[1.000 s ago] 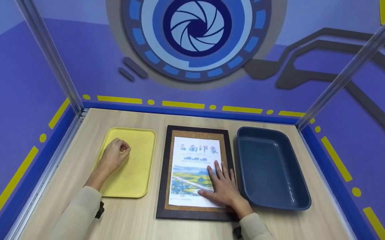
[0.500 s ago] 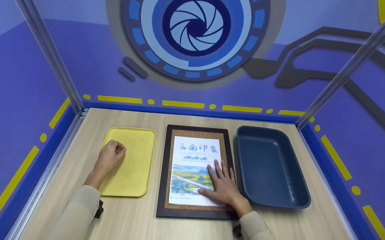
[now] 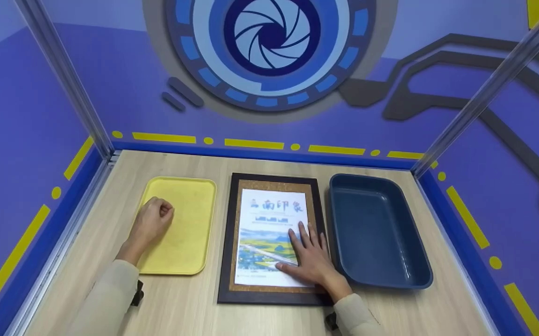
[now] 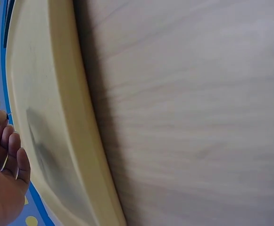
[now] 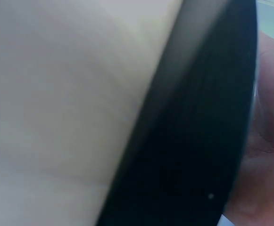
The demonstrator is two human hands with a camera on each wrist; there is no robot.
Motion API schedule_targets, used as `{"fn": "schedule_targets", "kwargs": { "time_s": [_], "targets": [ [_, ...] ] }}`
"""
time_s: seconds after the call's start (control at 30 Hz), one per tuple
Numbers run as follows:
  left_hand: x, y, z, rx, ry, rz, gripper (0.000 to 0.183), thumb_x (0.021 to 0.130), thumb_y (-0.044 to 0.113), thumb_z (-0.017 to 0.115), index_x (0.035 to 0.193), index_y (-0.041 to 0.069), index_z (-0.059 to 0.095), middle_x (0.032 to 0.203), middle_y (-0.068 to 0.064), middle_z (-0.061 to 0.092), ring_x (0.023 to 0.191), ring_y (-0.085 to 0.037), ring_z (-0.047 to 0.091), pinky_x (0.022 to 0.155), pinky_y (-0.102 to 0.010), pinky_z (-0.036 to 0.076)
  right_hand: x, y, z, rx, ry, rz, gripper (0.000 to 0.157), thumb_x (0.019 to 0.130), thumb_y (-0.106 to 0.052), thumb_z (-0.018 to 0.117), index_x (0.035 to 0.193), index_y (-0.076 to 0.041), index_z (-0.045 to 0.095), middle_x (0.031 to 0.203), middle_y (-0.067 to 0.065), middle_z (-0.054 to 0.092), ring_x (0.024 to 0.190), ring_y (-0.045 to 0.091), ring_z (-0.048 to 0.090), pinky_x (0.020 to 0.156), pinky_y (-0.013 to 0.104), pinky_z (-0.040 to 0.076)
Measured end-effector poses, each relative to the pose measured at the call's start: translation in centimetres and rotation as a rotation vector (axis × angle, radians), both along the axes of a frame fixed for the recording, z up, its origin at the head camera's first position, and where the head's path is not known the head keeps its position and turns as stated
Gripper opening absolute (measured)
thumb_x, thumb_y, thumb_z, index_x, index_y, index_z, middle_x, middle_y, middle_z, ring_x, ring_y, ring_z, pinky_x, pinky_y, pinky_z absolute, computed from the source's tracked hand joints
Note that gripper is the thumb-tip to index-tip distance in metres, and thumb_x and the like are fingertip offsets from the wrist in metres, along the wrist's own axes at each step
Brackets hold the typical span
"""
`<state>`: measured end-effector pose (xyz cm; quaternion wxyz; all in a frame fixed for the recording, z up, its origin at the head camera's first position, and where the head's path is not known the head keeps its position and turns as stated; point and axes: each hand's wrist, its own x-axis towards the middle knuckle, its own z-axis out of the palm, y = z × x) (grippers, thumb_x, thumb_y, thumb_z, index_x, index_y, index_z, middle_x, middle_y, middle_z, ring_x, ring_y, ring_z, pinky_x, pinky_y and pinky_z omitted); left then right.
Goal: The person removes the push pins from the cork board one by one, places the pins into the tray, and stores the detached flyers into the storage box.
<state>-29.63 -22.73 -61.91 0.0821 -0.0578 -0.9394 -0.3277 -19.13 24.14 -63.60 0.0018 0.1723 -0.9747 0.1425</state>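
Observation:
My left hand (image 3: 150, 223) is over the left part of a yellow tray (image 3: 187, 228), its fingers curled. In the left wrist view, thumb and fingertips pinch a small dark pin-like thing (image 4: 8, 116), mostly hidden by the fingers. The hand's shadow falls on the tray. My right hand (image 3: 313, 261) lies flat with spread fingers on the lower right of a printed poster (image 3: 269, 233). The poster, a landscape under large writing, rests on a dark-framed cork board (image 3: 246, 295). In the right wrist view, the dark frame (image 5: 188, 136) hides part of that hand.
A deep dark blue bin (image 3: 377, 233) stands right beside the board. Tray, board and bin share a wooden tabletop (image 3: 180, 308). Blue-purple panels (image 3: 124, 84) with metal corner posts (image 3: 66, 79) enclose its back and sides.
My left hand has drawn slightly left and toward me over the tray, and its fingers look more closed. My right hand has stayed in place on the poster.

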Motion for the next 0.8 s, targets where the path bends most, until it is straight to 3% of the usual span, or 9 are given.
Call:
{"fn": "schedule_targets", "kwargs": {
  "time_s": [0.57,0.8],
  "targets": [
    [1.0,-0.4,-0.7,-0.01,-0.071,-0.023,0.016,0.1,0.021,0.056,0.1,0.009,0.066,0.095,-0.004,0.057,0.084,-0.02,0.056,0.076,-0.038,0.049,0.0,0.0,0.0,0.031,-0.011,-0.003,0.102,0.082,-0.08,0.051,0.158,-0.017,0.026,0.165,0.015,0.01,0.15,0.041,0.004,0.113,0.069,0.008],
    [1.1,-0.5,-0.8,0.025,-0.029,-0.026,0.016,0.099,0.019,0.054,0.098,0.009,0.067,0.092,-0.004,0.057,0.081,-0.019,0.057,0.072,-0.037,0.049,0.0,0.0,0.1,0.032,-0.016,-0.005,0.101,0.082,-0.081,0.049,0.158,-0.018,0.026,0.165,0.014,0.009,0.15,0.041,0.003,0.113,0.068,0.007]
  ]
}}
